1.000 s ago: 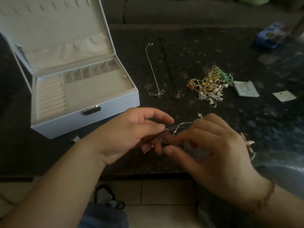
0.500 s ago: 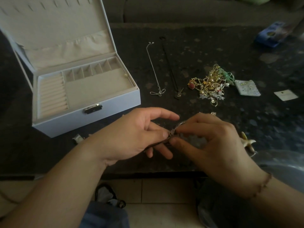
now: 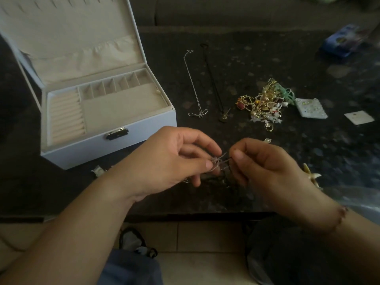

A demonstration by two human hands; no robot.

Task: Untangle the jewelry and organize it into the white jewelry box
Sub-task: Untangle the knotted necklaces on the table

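A small knot of thin silver chain hangs between my two hands above the dark table's near edge. My left hand pinches its left side with thumb and forefinger. My right hand pinches the right side. The white jewelry box stands open at the left, its cream compartments bare. A silver necklace and a black cord necklace lie stretched out side by side mid-table. A tangled heap of gold, pearl and green jewelry lies to their right.
A white beaded pouch and a white card lie right of the heap. A blue packet sits far right. A pale starfish piece shows behind my right wrist, a small silver item by the box.
My hands have drawn slightly apart, and the chain knot now shows stretched between the fingertips. The rest of the jewelry has not moved.
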